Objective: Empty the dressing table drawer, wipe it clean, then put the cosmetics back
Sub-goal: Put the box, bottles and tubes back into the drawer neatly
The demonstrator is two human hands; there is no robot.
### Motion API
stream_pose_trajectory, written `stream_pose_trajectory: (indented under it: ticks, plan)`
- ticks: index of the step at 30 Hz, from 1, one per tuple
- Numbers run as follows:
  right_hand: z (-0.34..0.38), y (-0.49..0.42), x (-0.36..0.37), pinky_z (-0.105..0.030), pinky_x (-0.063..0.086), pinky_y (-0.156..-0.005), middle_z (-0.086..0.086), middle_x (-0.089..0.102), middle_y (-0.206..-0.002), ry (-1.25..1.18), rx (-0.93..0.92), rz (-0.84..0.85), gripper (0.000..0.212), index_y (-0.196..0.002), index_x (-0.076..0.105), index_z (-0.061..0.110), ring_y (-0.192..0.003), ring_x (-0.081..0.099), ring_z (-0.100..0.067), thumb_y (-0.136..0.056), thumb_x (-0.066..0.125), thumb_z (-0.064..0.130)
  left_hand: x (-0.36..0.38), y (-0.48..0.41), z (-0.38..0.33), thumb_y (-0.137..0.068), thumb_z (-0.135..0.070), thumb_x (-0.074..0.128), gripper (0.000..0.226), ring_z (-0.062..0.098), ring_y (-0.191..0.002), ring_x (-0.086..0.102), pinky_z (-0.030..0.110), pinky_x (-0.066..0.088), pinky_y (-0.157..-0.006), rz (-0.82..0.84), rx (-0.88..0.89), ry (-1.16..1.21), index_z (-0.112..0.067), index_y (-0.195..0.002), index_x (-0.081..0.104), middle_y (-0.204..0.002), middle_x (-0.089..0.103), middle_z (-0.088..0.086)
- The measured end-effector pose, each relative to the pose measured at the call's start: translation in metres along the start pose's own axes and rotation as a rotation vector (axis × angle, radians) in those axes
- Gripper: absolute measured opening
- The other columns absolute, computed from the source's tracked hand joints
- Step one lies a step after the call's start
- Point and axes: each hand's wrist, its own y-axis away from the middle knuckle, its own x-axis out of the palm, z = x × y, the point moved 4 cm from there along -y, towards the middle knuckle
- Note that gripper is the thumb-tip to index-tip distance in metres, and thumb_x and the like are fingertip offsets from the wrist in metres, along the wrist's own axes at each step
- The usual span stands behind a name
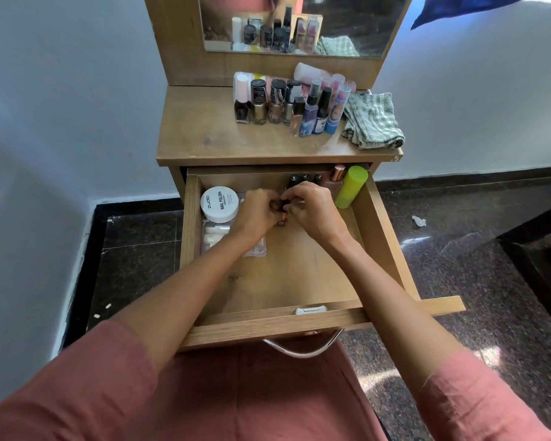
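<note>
- Drawer (190, 224) of the dressing table stands pulled far out toward the person. Both hands are down inside it, over the middle of its floor.
- The left hand (256, 211) has its fingers curled tight, tips turned to the right, pinching a small dark item (283, 218). The fingers cover most of the item, so I cannot tell what it is.
- The right hand (312, 211) meets it from the other side. Its fingers are also curled, with the tips closed on the same small dark item, so the two sets of fingertips sit almost together.
- Just left of the left hand's knuckles a white jar (219, 203) lettered NAIL POLISH lies on the drawer floor. A clear packet (217, 238) lies partly under that wrist, nearer the person.
- Just beyond the right hand's fingers, three black caps (305, 178) stand side by side at the drawer's back wall.
- Right of the right hand's knuckles lie a rose-gold-capped bottle (337, 175) and a lime-green tube (351, 186). The tube is closest to the drawer's right wall.
- Well beyond both sets of fingers, nail polish bottles (261, 105) stand in a row on the table top (198, 128). Spray bottles (314, 114) stand just right of them, and a green striped cloth (374, 120) lies crumpled at the right edge.
- Further still from the fingers, a mirror (347, 17) rises behind these and reflects the bottles.
- Nearer the person than the fingers, a metal handle (303, 353) hangs below the drawer front.
- Pink sleeves (93, 377) cover both upper arms.
</note>
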Motion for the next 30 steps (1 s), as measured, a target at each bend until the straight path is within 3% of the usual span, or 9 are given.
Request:
stream_pose_trajectory:
  ticks: [3, 5, 11, 17, 22, 30]
  plan:
    - [-0.008, 0.0, -0.004, -0.016, 0.046, -0.079, -0.018, 0.066, -0.1, -0.055, 0.051, -0.074, 0.024, -0.1, 0.067, -0.003, -0.085, 0.061, -0.017, -0.077, 0.061, -0.008, -0.004, -0.003, 0.005, -0.079, -0.003, 0.063, 0.018, 0.024, -0.081, 0.063, 0.027, 0.044, -0.07, -0.039, -0.01, -0.009, -0.002, -0.096, 0.07, -0.09, 0.07, 0.016]
    - [-0.012, 0.002, -0.006, -0.013, 0.044, -0.077, -0.017, 0.066, -0.1, -0.064, 0.082, -0.096, 0.023, -0.1, 0.067, -0.002, -0.083, 0.06, -0.015, -0.078, 0.061, -0.007, -0.007, -0.005, 0.007, -0.079, -0.002, 0.063, 0.02, 0.024, -0.082, 0.063, 0.026, 0.043, -0.069, -0.076, -0.015, -0.006, -0.001, -0.098, 0.069, -0.093, 0.07, 0.016]
    - [-0.016, 0.002, -0.003, -0.028, 0.051, -0.083, -0.018, 0.067, -0.098, -0.034, 0.103, -0.069, 0.02, -0.097, 0.068, -0.002, -0.087, 0.064, -0.024, -0.079, 0.061, -0.006, -0.005, -0.017, 0.006, -0.079, -0.001, 0.065, 0.017, 0.029, -0.086, 0.065, 0.036, 0.051, -0.078, -0.114, -0.056, 0.058, 0.0, -0.096, 0.067, -0.094, 0.069, 0.018]
    - [-0.018, 0.002, 0.0, -0.026, 0.049, -0.08, -0.018, 0.067, -0.1, -0.004, 0.101, -0.039, 0.019, -0.098, 0.067, -0.002, -0.087, 0.064, -0.026, -0.081, 0.059, -0.004, 0.0, -0.022, 0.001, -0.08, 0.0, 0.065, 0.021, 0.028, -0.089, 0.065, 0.034, 0.051, -0.083, -0.13, -0.07, 0.09, 0.001, -0.1, 0.066, -0.098, 0.069, 0.017]
    - [-0.018, 0.002, 0.003, -0.037, 0.051, -0.083, -0.021, 0.066, -0.099, -0.005, 0.092, -0.022, 0.019, -0.096, 0.067, -0.005, -0.088, 0.064, -0.03, -0.08, 0.058, -0.006, 0.003, -0.016, 0.0, -0.079, 0.006, 0.06, 0.02, 0.024, -0.082, 0.062, 0.032, 0.048, -0.077, -0.167, -0.029, 0.099, 0.002, -0.097, 0.066, -0.094, 0.069, 0.016]
    - [-0.019, 0.003, 0.004, -0.039, 0.051, -0.083, -0.02, 0.066, -0.1, 0.007, 0.11, -0.003, 0.019, -0.097, 0.067, -0.004, -0.089, 0.063, -0.03, -0.08, 0.057, -0.004, 0.009, -0.012, 0.007, -0.079, 0.002, 0.061, 0.014, 0.027, -0.082, 0.064, 0.033, 0.047, -0.068, -0.129, -0.032, 0.037, -0.001, -0.093, 0.061, -0.091, 0.068, 0.016]
